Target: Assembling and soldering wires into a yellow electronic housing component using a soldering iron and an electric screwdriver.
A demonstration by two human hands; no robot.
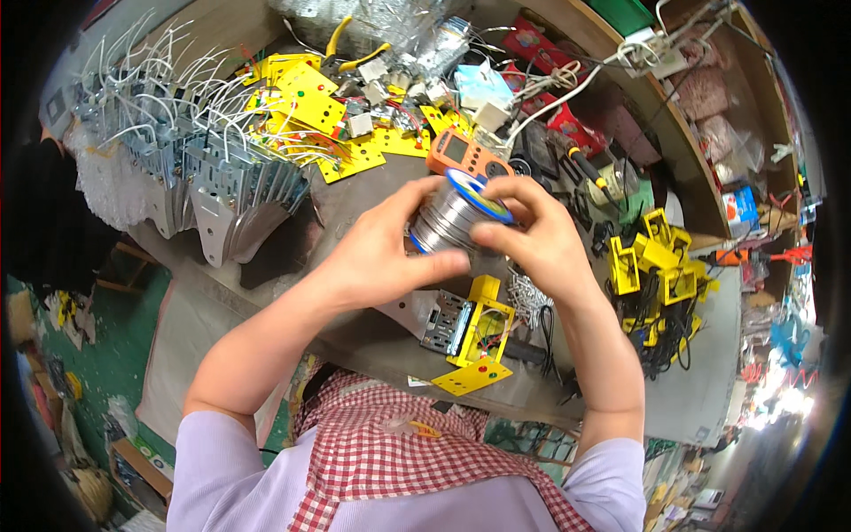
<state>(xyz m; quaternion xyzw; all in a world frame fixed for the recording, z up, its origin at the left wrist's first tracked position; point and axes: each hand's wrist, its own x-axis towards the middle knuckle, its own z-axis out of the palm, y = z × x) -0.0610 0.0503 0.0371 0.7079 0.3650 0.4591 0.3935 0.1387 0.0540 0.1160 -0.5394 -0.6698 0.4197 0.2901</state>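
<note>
A spool of solder wire (443, 222) with blue rims is held above the bench between both my hands. My left hand (383, 241) wraps the near left side of the spool, its thumb along the bottom. With thumb and fingers, my right hand (542, 232) grips the blue rim at the right end. Below them, near the bench edge, lies a half-built unit: a yellow frame (486, 321) with wires inside, joined to a silver metal bracket (446, 321). A yellow plate (474, 377) with red and green parts hangs off its near side.
Silver brackets with white wires (222, 186) stand in rows at the left. Yellow plates (310, 102) pile up at the back, near an orange meter (465, 155). On the right are yellow frames (660, 257) with black cables; screws (528, 300) lie by my right wrist.
</note>
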